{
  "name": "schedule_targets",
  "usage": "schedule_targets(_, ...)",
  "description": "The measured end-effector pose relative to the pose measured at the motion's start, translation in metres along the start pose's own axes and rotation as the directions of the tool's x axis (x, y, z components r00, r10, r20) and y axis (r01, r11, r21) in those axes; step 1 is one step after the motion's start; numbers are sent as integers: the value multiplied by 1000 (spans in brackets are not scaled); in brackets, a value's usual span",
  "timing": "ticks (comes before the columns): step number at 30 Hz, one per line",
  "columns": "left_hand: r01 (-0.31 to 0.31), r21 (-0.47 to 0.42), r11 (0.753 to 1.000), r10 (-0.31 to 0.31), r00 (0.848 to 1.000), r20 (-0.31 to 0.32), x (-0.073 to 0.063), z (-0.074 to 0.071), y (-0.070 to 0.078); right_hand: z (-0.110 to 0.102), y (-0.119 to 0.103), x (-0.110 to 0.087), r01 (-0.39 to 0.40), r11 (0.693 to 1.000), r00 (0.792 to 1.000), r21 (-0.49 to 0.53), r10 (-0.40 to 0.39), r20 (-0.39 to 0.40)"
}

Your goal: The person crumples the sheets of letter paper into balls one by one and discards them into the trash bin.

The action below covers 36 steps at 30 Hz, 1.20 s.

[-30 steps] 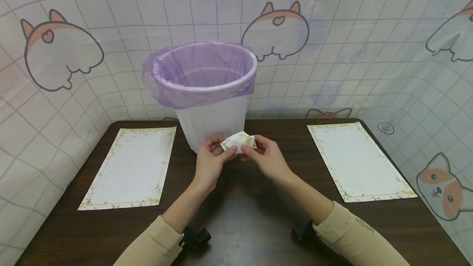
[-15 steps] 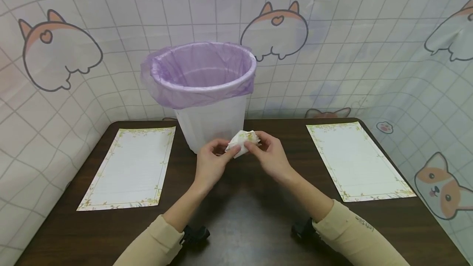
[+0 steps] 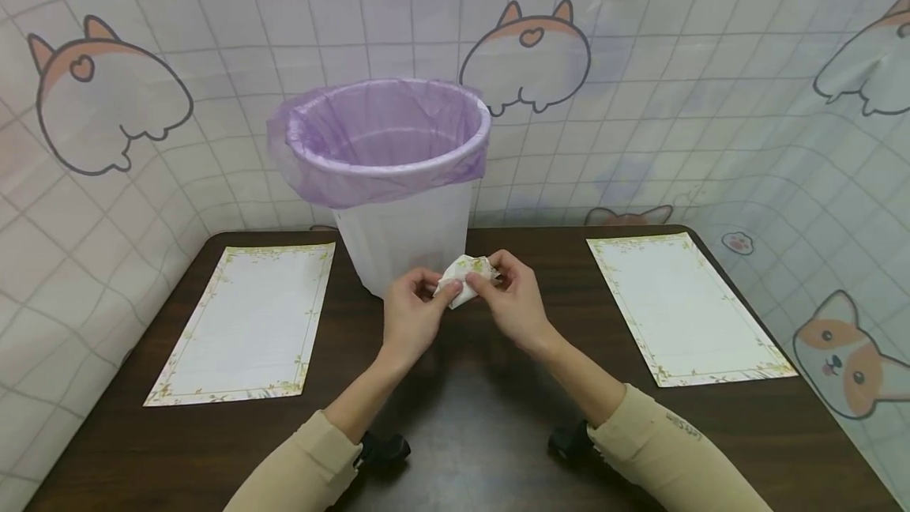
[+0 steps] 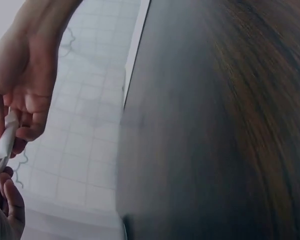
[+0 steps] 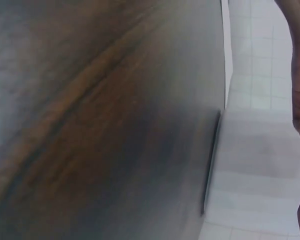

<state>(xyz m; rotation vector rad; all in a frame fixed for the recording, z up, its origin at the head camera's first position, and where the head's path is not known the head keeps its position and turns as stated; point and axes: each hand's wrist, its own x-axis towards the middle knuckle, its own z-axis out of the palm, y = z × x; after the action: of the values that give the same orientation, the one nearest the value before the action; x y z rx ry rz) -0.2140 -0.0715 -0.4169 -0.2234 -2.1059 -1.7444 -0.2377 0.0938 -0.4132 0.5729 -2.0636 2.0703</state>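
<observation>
In the head view, a crumpled sheet of white paper (image 3: 464,276) with a yellow-green printed edge is held just in front of the bin, above the table. My left hand (image 3: 414,313) pinches its left side, thumb on the near face. On the opposite side my right hand (image 3: 520,303) grips it, thumb also on the near face. The left wrist view catches the folded paper (image 4: 7,137) edge-on between both hands. Parts of both hands show at the right edge of the right wrist view, where the paper is out of sight.
A white trash bin (image 3: 408,227) with a purple liner (image 3: 384,137) stands at the back of the dark wooden table (image 3: 469,417). Flat bordered sheets lie on either side: a left sheet (image 3: 245,322) and a right sheet (image 3: 690,310). A patterned cloth backdrop (image 3: 640,101) encloses the table.
The paper has shifted slightly right and been turned into a more compact, tilted shape. Both hands still hold it. The head view has moved slightly.
</observation>
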Motion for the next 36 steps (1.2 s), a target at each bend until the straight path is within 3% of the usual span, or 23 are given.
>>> schedule_targets(6, -36, 41, 999, 37, 999, -37, 3, 4, -2, 3, 0, 4, 68, 996, 996, -53, -71, -48)
schedule_targets(10, -53, 43, 998, 55, 998, -43, 7, 4, -3, 1, 0, 9, 75, 995, 996, -66, -78, -50)
schedule_targets(20, -77, 56, 995, 74, 996, 40, 12, -10, 3, -11, -10, 15, -31, 999, 995, -37, 34, 95)
schedule_targets(23, -73, 51, 996, 69, 994, 80, 13, -14, 4, -15, -11, 17, -24, 999, 990, -41, 30, 140)
schedule_targets(31, -62, 51, 997, 52, 983, 176, 13, -21, 9, -26, -17, 19, 60, 993, 944, -102, -23, 329)
schedule_targets(36, -73, 68, 995, 57, 975, 216, 13, -25, 17, -32, -22, 21, 118, 987, 914, -105, -66, 401)
